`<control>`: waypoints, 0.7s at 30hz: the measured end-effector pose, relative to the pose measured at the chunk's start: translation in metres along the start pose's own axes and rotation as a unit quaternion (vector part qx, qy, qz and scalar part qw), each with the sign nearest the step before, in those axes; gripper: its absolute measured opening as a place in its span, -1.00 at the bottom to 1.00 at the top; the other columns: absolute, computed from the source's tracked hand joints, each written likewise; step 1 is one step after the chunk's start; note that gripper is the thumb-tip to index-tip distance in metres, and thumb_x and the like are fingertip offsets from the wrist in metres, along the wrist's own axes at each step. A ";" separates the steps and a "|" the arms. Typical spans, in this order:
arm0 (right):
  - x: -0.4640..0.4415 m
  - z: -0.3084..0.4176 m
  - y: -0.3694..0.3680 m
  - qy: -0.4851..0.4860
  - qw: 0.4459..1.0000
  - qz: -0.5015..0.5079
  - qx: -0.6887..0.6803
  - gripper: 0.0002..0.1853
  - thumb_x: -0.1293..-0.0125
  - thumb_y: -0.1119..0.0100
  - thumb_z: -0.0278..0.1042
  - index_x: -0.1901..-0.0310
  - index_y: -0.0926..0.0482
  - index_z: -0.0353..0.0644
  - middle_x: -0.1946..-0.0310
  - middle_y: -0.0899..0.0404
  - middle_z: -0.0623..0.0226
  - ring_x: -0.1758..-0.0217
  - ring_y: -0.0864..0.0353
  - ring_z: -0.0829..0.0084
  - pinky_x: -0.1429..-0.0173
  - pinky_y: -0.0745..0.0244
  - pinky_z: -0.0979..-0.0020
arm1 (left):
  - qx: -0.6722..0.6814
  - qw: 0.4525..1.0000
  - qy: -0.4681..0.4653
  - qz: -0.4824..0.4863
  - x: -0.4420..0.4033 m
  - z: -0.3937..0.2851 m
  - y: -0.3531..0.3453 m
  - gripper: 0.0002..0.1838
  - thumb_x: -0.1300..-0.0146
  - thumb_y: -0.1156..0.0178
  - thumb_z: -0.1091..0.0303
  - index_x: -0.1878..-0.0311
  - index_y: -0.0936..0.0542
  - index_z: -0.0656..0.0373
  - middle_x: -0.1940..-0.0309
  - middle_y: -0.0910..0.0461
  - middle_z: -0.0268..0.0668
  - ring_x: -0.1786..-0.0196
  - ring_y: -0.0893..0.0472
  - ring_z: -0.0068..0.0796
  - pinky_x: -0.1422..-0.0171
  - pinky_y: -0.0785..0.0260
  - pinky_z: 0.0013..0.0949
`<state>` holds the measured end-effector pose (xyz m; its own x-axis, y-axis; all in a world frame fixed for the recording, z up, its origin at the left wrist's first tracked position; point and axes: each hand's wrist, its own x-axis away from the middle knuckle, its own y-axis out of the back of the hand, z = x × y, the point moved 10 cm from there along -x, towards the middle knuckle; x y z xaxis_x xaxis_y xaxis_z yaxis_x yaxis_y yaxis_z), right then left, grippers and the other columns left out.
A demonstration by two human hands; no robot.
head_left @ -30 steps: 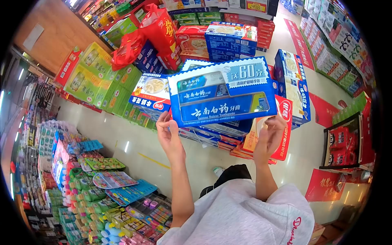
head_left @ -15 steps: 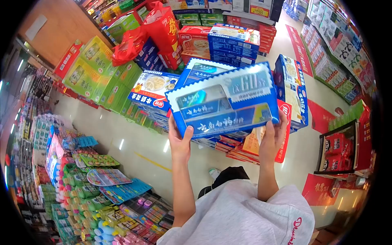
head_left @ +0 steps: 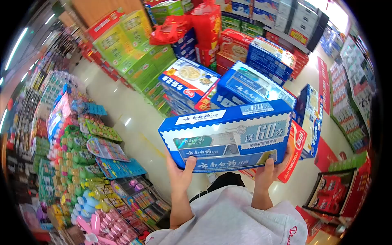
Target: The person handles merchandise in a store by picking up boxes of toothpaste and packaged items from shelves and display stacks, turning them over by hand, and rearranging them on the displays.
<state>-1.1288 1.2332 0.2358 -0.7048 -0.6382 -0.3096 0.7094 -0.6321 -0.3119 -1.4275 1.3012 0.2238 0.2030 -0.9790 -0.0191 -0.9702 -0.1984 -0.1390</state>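
Note:
I hold a blue toothpaste box point(head_left: 216, 128) level before my body, its windowed front and top turned up toward me. My left hand point(head_left: 179, 175) grips its lower left corner, thumb on the front face. At the lower right corner my right hand point(head_left: 267, 175) clasps it the same way, fingers hidden behind. Just beyond lies a matching blue toothpaste box point(head_left: 249, 83) on a stack of cartons. A blue and white drink carton point(head_left: 190, 77) is beside it on the left. Part of a red carton point(head_left: 296, 143) shows past my right hand.
Green cartons point(head_left: 143, 61) are stacked at the back left, with red bags point(head_left: 208, 28) next to them. Another blue carton point(head_left: 309, 118) stands at the right. Hanging goods and bottles point(head_left: 77, 167) line the left. A dark-framed rack point(head_left: 330, 190) holds red packs at the right.
The toothpaste box has come lower and closer to my body, and its tilt has levelled, showing more of its top. My view has swung left. Both hands keep their hold.

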 end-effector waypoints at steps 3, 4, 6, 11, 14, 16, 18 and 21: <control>0.014 -0.018 -0.020 -0.055 0.997 0.049 -0.036 -0.14 -0.13 -0.31 0.00 -0.29 -0.06 -0.26 -0.14 -0.25 0.15 -0.20 -0.31 0.40 -0.27 -0.26 0.41 | -0.017 0.999 -0.034 -0.035 0.012 -0.010 0.031 -0.25 -0.16 -0.25 0.42 -0.36 -0.11 0.31 -0.05 -0.42 -0.24 -0.02 -0.45 -0.51 -0.11 -0.34 -0.42; 0.018 -0.019 -0.030 -0.064 0.994 0.064 -0.054 -0.13 -0.13 -0.32 -0.03 -0.31 -0.04 -0.28 -0.15 -0.25 0.14 -0.21 -0.32 0.38 -0.28 -0.28 0.40 | -0.014 0.997 -0.050 -0.053 0.016 -0.016 0.042 -0.25 -0.16 -0.26 0.41 -0.36 -0.11 0.31 -0.06 -0.42 -0.23 -0.02 -0.44 -0.50 -0.12 -0.33 -0.42; 0.029 -0.020 -0.059 -0.101 0.982 0.128 -0.090 -0.13 -0.13 -0.32 -0.05 -0.32 -0.04 -0.29 -0.17 -0.26 0.14 -0.22 -0.33 0.37 -0.28 -0.28 0.39 | -0.013 0.993 -0.074 -0.097 0.029 -0.026 0.069 -0.25 -0.16 -0.26 0.41 -0.36 -0.10 0.31 -0.06 -0.41 -0.23 -0.03 -0.44 -0.50 -0.13 -0.33 -0.42; 0.068 -0.049 -0.123 -0.230 0.908 0.315 -0.152 -0.25 -0.20 -0.23 -0.18 -0.35 -0.12 -0.24 -0.16 -0.35 0.16 -0.18 -0.40 0.37 -0.28 -0.31 0.38 | -0.039 0.956 -0.122 -0.263 0.094 -0.018 0.139 -0.27 -0.16 -0.27 0.39 -0.33 -0.14 0.32 -0.07 -0.41 -0.21 -0.05 -0.42 -0.49 -0.15 -0.30 -0.42; 0.108 -0.055 -0.169 -0.260 0.846 0.440 -0.153 -0.37 -0.27 -0.09 -0.38 -0.35 -0.14 -0.29 -0.14 -0.38 0.21 -0.13 -0.40 0.45 -0.25 -0.29 0.43 | -0.059 0.906 -0.125 -0.401 0.144 -0.021 0.179 -0.30 -0.14 -0.29 0.37 -0.29 -0.19 0.32 -0.02 -0.44 -0.23 -0.01 -0.44 -0.50 -0.12 -0.32 -0.43; 0.143 -0.062 -0.191 -0.281 0.791 0.522 -0.150 -0.38 -0.29 -0.10 -0.42 -0.34 -0.14 -0.35 -0.10 -0.42 0.23 -0.11 -0.40 0.51 -0.23 -0.27 0.48 | -0.058 0.870 -0.125 -0.473 0.182 -0.023 0.200 -0.30 -0.10 -0.32 0.35 -0.28 -0.23 0.32 0.05 -0.48 -0.23 0.05 -0.48 -0.49 -0.08 -0.36 -0.43; 0.185 -0.055 -0.210 -0.300 0.720 0.614 -0.120 -0.46 -0.31 -0.08 -0.46 -0.29 -0.20 -0.39 -0.07 -0.43 0.27 -0.09 -0.40 0.53 -0.21 -0.27 0.50 | -0.103 0.833 -0.124 -0.529 0.223 -0.029 0.216 -0.29 -0.09 -0.33 0.35 -0.27 -0.24 0.33 0.05 -0.50 -0.20 0.05 -0.49 -0.48 -0.07 -0.37 -0.41; 0.247 -0.053 -0.226 -0.320 0.629 0.701 -0.102 -0.44 -0.25 -0.15 -0.54 -0.27 -0.22 -0.39 -0.05 -0.44 0.29 -0.09 -0.41 0.53 -0.22 -0.28 0.50 | -0.239 0.785 -0.080 -0.566 0.290 -0.039 0.235 -0.25 -0.04 -0.37 0.32 -0.25 -0.25 0.37 0.06 -0.56 -0.06 0.03 -0.56 -0.37 -0.07 -0.39 -0.35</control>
<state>-1.4630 1.2417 0.1820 0.8056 -0.5925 -0.0053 0.5703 0.7778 -0.2641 -1.6015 0.9687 0.2246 0.9478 -0.1519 -0.2803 -0.0870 -0.9690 0.2310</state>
